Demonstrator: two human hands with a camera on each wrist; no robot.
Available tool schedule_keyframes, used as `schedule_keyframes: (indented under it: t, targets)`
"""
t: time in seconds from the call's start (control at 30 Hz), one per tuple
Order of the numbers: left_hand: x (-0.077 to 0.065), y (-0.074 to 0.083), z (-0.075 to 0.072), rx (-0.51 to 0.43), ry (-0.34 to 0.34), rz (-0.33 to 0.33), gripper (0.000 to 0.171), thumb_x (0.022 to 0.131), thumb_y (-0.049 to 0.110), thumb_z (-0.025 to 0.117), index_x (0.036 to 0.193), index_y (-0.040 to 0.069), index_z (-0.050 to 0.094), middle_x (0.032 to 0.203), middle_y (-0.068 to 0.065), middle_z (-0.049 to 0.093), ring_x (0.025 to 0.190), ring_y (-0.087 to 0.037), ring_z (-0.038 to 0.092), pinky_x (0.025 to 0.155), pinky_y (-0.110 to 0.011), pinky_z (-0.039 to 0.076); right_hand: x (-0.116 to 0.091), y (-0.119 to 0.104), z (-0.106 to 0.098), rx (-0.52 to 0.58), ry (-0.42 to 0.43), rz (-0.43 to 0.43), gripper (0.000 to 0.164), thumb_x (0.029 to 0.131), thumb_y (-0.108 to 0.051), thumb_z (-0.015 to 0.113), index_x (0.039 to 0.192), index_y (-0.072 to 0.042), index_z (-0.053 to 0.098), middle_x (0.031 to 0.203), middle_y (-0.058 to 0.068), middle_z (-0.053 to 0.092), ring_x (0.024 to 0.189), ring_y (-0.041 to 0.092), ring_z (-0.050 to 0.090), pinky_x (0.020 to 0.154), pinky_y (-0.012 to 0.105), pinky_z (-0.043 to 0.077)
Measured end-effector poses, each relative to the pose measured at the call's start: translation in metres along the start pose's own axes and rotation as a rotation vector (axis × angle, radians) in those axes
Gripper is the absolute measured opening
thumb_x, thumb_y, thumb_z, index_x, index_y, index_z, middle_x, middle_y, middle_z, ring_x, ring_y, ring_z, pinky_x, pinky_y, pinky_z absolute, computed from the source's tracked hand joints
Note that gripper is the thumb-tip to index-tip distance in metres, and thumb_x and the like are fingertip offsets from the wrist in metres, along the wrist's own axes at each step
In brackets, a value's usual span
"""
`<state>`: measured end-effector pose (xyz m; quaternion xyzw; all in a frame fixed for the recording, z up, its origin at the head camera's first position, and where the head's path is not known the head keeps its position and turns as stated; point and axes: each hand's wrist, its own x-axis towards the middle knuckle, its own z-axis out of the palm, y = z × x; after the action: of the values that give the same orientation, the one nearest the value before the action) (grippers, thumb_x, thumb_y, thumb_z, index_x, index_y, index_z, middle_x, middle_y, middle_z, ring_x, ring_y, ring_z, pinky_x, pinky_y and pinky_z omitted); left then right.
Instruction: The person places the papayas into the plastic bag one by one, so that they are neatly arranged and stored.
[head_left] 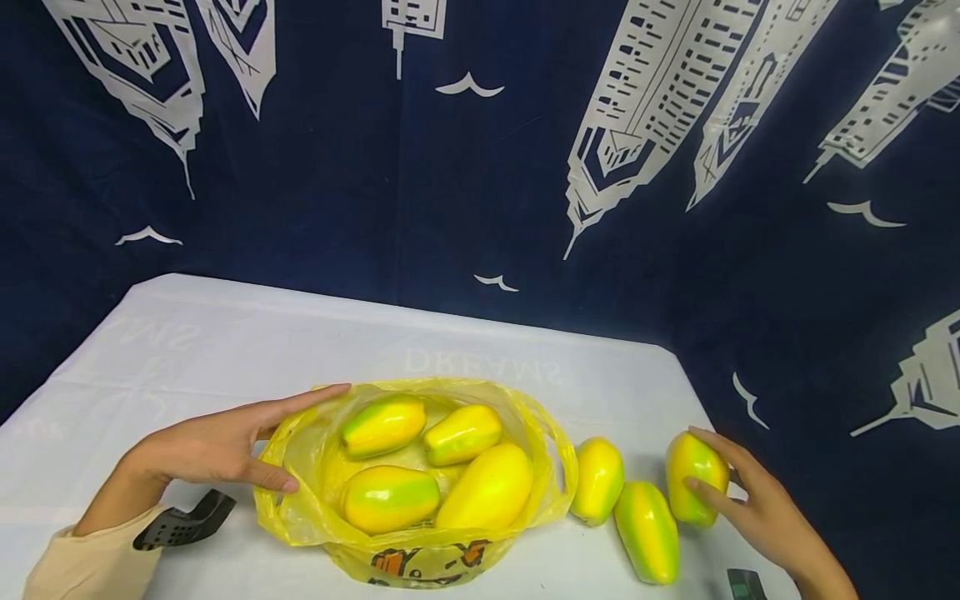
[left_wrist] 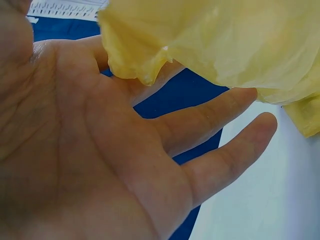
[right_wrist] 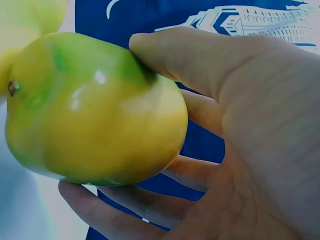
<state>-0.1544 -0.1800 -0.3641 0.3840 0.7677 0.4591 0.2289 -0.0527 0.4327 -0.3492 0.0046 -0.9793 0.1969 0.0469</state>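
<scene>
Dark blue cloth printed with white buildings and birds forms the background; white cloth covers the work surface. An open yellow plastic bag stands on the white cloth, between the two hands and closer to the left. Four yellow-green fruits are visible inside: upper left fruit, upper right fruit, lower left fruit and larger lower right fruit.

Left hand: positioned at the left rim of the bag, thumb and fingers spread, fingers extended and touching the plastic.

Right hand: positioned well apart from the bag, gripping one yellow-green fruit between thumb and fingers. The stem end points away from the palm. Whether this fruit touches the surface cannot be determined.

Two loose fruits lie between the bag and the right hand. The first loose fruit sits just beside the bag; the second loose fruit lies nearer the held one.
</scene>
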Motion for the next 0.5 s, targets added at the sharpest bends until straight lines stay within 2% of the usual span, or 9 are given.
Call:
schedule_keyframes:
  t: [0.03, 0.07, 0.17, 0.3, 0.5]
  targets:
    - [0.0, 0.0, 0.0, -0.006, -0.001, -0.002, 0.096, 0.086, 0.03, 0.078, 0.161, 0.029, 0.018, 0.168, -0.009, 0.018, 0.14, 0.017, 0.021, 0.106, -0.012, 0.032, 0.0, -0.002, 0.0, 0.009, -0.002, -0.001, 0.066, 0.091, -0.031, 0.075, 0.149, -0.015, 0.047, 0.145, 0.018, 0.049, 0.121, 0.015, 0.048, 0.086, 0.033, 0.057]
    - [0.001, 0.0, 0.0, -0.008, -0.003, 0.001, 0.096, 0.086, 0.03, 0.078, 0.161, 0.029, 0.018, 0.168, -0.009, 0.018, 0.14, 0.017, 0.021, 0.106, -0.012, 0.032, 0.001, -0.004, -0.001, 0.021, -0.01, 0.002, 0.067, 0.092, -0.031, 0.074, 0.15, -0.016, 0.045, 0.146, 0.019, 0.047, 0.123, 0.021, 0.049, 0.087, 0.038, 0.057]
    - [0.001, 0.0, 0.0, -0.012, 0.002, -0.005, 0.096, 0.086, 0.03, 0.078, 0.161, 0.03, 0.018, 0.168, -0.008, 0.018, 0.139, 0.017, 0.022, 0.106, -0.011, 0.031, 0.002, -0.011, -0.002, 0.076, -0.03, 0.0, 0.068, 0.093, -0.028, 0.073, 0.152, -0.016, 0.042, 0.148, 0.021, 0.043, 0.122, 0.044, 0.05, 0.081, 0.052, 0.058]
    - [0.002, 0.0, 0.001, -0.018, 0.006, -0.006, 0.096, 0.086, 0.029, 0.078, 0.161, 0.029, 0.019, 0.167, -0.008, 0.02, 0.139, 0.016, 0.023, 0.106, -0.01, 0.03, 0.003, -0.02, -0.005, 0.109, -0.013, -0.035, 0.069, 0.093, -0.023, 0.073, 0.153, -0.018, 0.04, 0.15, 0.021, 0.04, 0.122, 0.048, 0.049, 0.076, 0.051, 0.059]
    - [0.002, 0.001, 0.001, -0.024, 0.005, -0.013, 0.096, 0.086, 0.029, 0.078, 0.161, 0.03, 0.019, 0.167, -0.007, 0.02, 0.139, 0.017, 0.022, 0.106, -0.009, 0.029, 0.006, -0.034, -0.008, 0.124, -0.006, -0.07, 0.068, 0.094, -0.022, 0.072, 0.154, -0.019, 0.04, 0.154, 0.025, 0.033, 0.126, 0.054, 0.044, 0.077, 0.053, 0.058]
